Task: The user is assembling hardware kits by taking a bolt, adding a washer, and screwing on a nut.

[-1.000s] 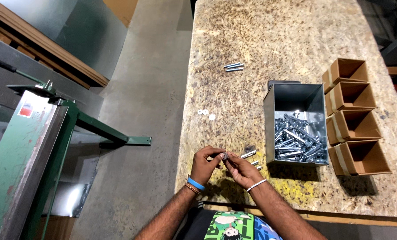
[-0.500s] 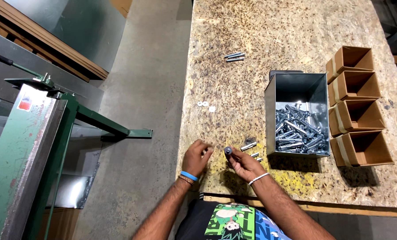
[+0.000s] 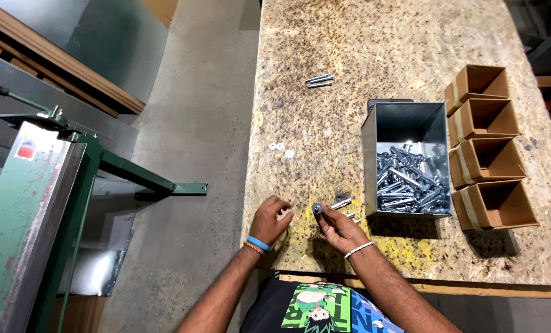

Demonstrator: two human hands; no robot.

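Now the right hand [image 3: 340,227] is pinching a small bolt [image 3: 317,208] between thumb and fingertips, holding it just above the near edge of the table [image 3: 362,43]. Its round end is facing the camera. A second ago both hands were pressed together around this piece; they are now parting, and the left hand [image 3: 270,219] is moving off to the left, fingers curled loosely down toward the tabletop. Whether the left hand is holding anything cannot be told. That parting suggests the fitting together of the piece is finished or paused, with the right hand alone carrying it.

Just beside the right hand, a few loose bolts [image 3: 342,203] are lying on the table. Right of them a metal bin [image 3: 405,126] is standing, its bottom heaped with shiny hardware. Four open cardboard boxes [image 3: 486,145] are lining up in a row along the bin's right side. Farther up the table, small white washers [image 3: 280,148] and two more bolts [image 3: 319,80] are lying well apart. A green machine [image 3: 35,203] is standing on the floor to the left.
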